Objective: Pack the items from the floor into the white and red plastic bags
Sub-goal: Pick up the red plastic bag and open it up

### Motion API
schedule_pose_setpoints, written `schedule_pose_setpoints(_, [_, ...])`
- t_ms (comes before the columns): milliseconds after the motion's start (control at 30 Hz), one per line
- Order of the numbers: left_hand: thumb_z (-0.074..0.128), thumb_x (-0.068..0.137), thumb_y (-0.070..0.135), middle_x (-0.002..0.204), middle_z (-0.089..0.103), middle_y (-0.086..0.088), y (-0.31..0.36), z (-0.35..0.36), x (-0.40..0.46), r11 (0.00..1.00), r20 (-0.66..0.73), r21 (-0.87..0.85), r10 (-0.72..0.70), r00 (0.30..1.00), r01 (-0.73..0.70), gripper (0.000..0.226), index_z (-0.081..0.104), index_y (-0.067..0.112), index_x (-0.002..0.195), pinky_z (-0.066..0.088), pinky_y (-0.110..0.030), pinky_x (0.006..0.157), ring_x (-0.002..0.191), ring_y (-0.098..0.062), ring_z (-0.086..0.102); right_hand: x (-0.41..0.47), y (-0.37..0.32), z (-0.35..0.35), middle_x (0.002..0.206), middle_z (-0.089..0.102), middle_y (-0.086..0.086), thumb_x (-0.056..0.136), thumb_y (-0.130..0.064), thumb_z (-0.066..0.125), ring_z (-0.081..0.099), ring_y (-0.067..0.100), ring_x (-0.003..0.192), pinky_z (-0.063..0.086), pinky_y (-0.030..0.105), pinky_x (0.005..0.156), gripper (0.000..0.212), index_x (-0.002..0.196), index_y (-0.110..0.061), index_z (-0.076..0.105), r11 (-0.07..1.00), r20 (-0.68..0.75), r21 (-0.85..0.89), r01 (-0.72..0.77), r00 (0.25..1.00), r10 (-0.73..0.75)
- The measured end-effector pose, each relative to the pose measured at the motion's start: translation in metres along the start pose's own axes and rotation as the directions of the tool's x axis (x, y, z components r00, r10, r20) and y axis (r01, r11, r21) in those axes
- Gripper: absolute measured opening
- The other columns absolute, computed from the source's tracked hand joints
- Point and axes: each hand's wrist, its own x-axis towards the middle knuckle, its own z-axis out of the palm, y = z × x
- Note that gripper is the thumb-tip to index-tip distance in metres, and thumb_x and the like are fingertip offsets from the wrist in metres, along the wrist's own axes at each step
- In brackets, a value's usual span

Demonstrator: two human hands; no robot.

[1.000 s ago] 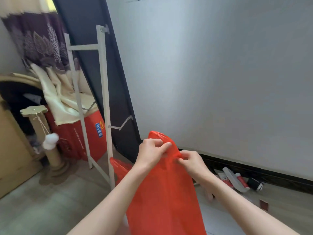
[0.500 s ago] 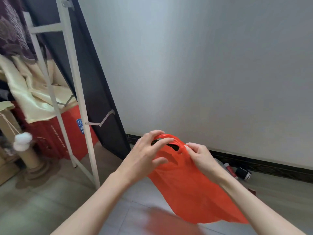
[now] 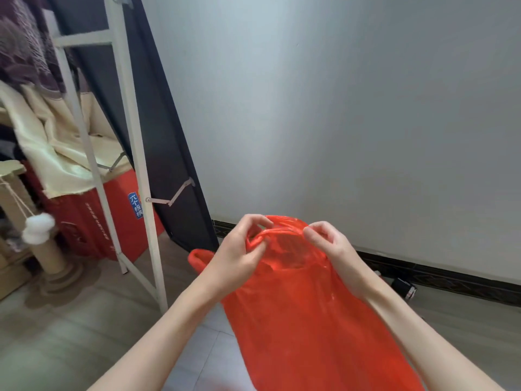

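To your left a white metal frame blocks reach; bare floor near-left lies open; right-far, a dark canister.

Soft, even daylight fills the room, bright enough to show colour without hard shadows. The wall grades from pale grey at upper left to a duller grey at right, so the light seems to come from the left. Small glints sit on the creased plastic at the mouth of the red bag. Wide-angle distortion makes the white frame lean and stretches the forearms at the bottom edge. The whole picture is slightly soft, most of all along the lower edge and on the floor.
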Motion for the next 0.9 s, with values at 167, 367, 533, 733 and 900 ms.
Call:
schedule_pose_setpoints(167, [0.046, 0.092, 0.005, 0.080, 0.059, 0.001, 0.004, -0.003, -0.001, 0.985, -0.158, -0.064, -0.169, 0.973, 0.161, 0.017, 0.050, 0.021, 0.098, 0.055, -0.026, 0.065, 0.059, -0.005, 0.058, 0.002, 0.001, 0.008, 0.090, 0.060, 0.000, 0.084, -0.015, 0.063, 0.058, 0.017, 0.087, 0.045, 0.029, 0.080, 0.009, 0.092, -0.020, 0.063, 0.866, -0.208, -0.497, 0.058, 0.961, -0.184])
schedule_pose_setpoints(367, [0.046, 0.092, 0.005, 0.080, 0.058, 0.000, 0.011, -0.005, 0.000, 0.959, -0.325, -0.191, -0.262, 0.909, 0.208, 0.016, 0.049, 0.018, 0.101, 0.047, -0.014, 0.052, 0.052, 0.001, 0.054, -0.004, -0.007, 0.030, 0.089, 0.055, -0.003, 0.079, -0.032, 0.070, 0.055, 0.008, 0.080, 0.040, 0.019, 0.077, 0.025, 0.099, -0.019, 0.063, 0.851, -0.280, -0.520, 0.071, 0.927, -0.249])
schedule_pose_setpoints(533, [0.047, 0.091, 0.003, 0.075, 0.057, 0.003, 0.023, 0.002, -0.002, 0.967, -0.244, -0.180, -0.221, 0.944, 0.179, 0.019, 0.052, 0.021, 0.094, 0.046, -0.017, 0.056, 0.055, -0.001, 0.053, -0.003, -0.009, 0.039, 0.089, 0.067, -0.002, 0.084, -0.024, 0.064, 0.063, 0.013, 0.088, 0.044, 0.022, 0.081, 0.015, 0.096, -0.020, 0.073, 0.925, -0.260, -0.380, 0.020, 0.957, -0.128])
schedule_pose_setpoints(733, [0.050, 0.089, 0.006, 0.075, 0.060, 0.000, 0.020, -0.020, 0.000, 0.997, -0.351, -0.041, -0.082, 0.933, 0.072, 0.023, 0.052, 0.028, 0.091, 0.047, -0.022, 0.062, 0.065, -0.012, 0.057, 0.001, -0.011, 0.029, 0.076, 0.071, 0.012, 0.096, -0.013, 0.043, 0.058, 0.023, 0.069, 0.041, 0.031, 0.062, 0.029, 0.076, -0.014, 0.064, 0.968, -0.172, 0.198, -0.152, 0.967, 0.187])
schedule_pose_setpoints(900, [0.059, 0.087, 0.014, 0.066, 0.060, -0.003, -0.005, -0.051, -0.001, 0.963, -0.469, 0.049, -0.213, 0.857, 0.266, 0.017, 0.057, 0.030, 0.091, 0.038, -0.026, 0.063, 0.062, -0.014, 0.056, 0.002, -0.009, 0.005, 0.074, 0.070, 0.007, 0.097, -0.009, 0.041, 0.064, 0.016, 0.064, 0.051, 0.028, 0.065, 0.026, 0.093, -0.004, 0.066, 0.869, -0.134, 0.449, -0.209, 0.945, 0.297])
